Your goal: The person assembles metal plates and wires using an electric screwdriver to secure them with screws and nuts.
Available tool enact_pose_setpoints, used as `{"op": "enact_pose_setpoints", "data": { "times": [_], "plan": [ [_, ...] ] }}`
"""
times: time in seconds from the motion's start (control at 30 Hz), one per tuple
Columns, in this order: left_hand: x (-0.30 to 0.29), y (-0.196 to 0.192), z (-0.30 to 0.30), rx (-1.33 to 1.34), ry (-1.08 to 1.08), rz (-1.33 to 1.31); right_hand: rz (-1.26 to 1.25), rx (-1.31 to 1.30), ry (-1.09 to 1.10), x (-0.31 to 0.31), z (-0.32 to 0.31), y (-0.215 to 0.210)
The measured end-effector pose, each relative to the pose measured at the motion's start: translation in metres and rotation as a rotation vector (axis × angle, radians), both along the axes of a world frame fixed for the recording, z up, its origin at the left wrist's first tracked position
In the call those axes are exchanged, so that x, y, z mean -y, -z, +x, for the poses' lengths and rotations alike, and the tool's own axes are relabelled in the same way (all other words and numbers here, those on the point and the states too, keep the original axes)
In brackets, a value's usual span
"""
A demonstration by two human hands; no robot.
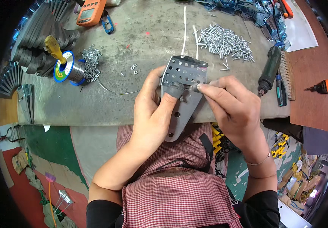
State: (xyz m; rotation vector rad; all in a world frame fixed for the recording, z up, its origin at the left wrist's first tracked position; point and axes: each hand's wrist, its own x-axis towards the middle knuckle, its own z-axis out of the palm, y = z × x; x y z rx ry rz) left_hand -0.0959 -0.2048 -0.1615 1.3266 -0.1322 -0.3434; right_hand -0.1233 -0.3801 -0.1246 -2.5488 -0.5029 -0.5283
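My left hand point(152, 104) grips a grey metal bracket point(185, 110), wide and full of round holes at its far end and narrowing to a rounded tip near me. A black cover sits on the left thumb, which presses on the plate's face. At the bracket's right edge, the thumb and fingertips of my right hand point(234, 100) are pinched together. Something small and greyish shows at those fingertips, too small to name. The bracket is held at the table's front edge, above my lap.
Beyond the bracket lie a pile of silvery screws or pins point(225, 43) and two white strips point(184, 30). To the left are nuts point(91, 57), a wire spool point(69, 68) and stacked grey plates point(42, 34). A dark power screwdriver point(270, 68) and brush point(287, 76) lie right.
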Motion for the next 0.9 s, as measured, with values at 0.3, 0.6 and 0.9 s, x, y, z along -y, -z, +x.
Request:
{"op": "enact_pose_setpoints", "data": {
  "times": [0.3,0.6,0.9],
  "plan": [
    [-0.006,-0.005,-0.001,-0.114,0.042,-0.172,-0.093,-0.096,0.154,0.029,0.005,0.019],
    [-0.003,-0.003,-0.004,-0.09,0.062,-0.142,0.343,-0.127,0.076,0.017,0.021,-0.012],
    [-0.01,-0.007,-0.006,-0.208,0.159,0.006,0.202,0.158,-0.183,-0.022,0.032,0.007]
  ]
}}
